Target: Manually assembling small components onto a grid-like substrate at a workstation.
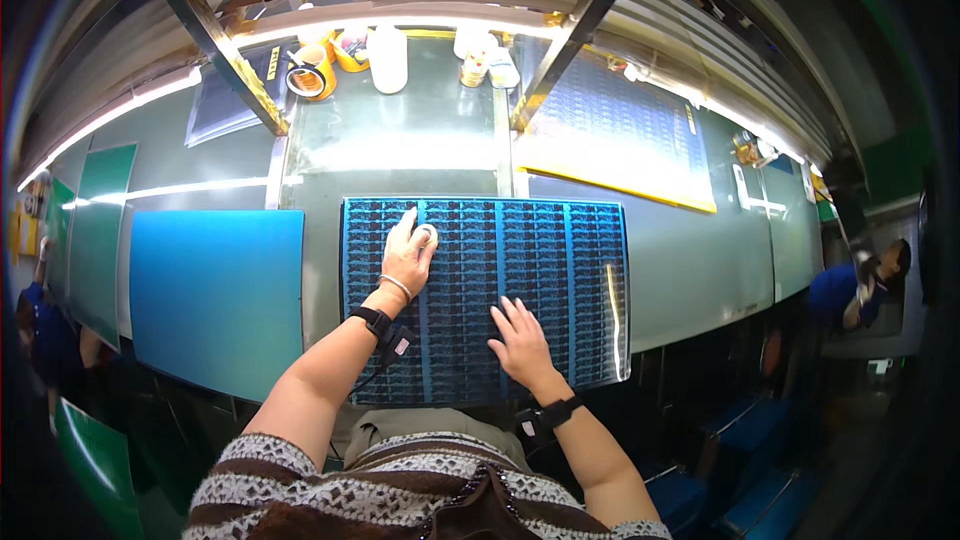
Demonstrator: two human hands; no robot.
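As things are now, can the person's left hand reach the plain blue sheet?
Probably yes: the plain blue sheet lies left of the patterned panel, and nothing appears to block the left hand. However, that hand holds what looks like a tape roll.

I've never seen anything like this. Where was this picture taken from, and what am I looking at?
There's no robot here: these are a person's bare hands, seen from a wide fisheye camera on their head, which makes straight edges bend. On the green worktop lie a dark-and-blue patterned sheet and, to its left, a plain blue panel. The left hand seems to hold a small pale round item over the sheet. The right hand has its fingers spread over the sheet, holding nothing visible.
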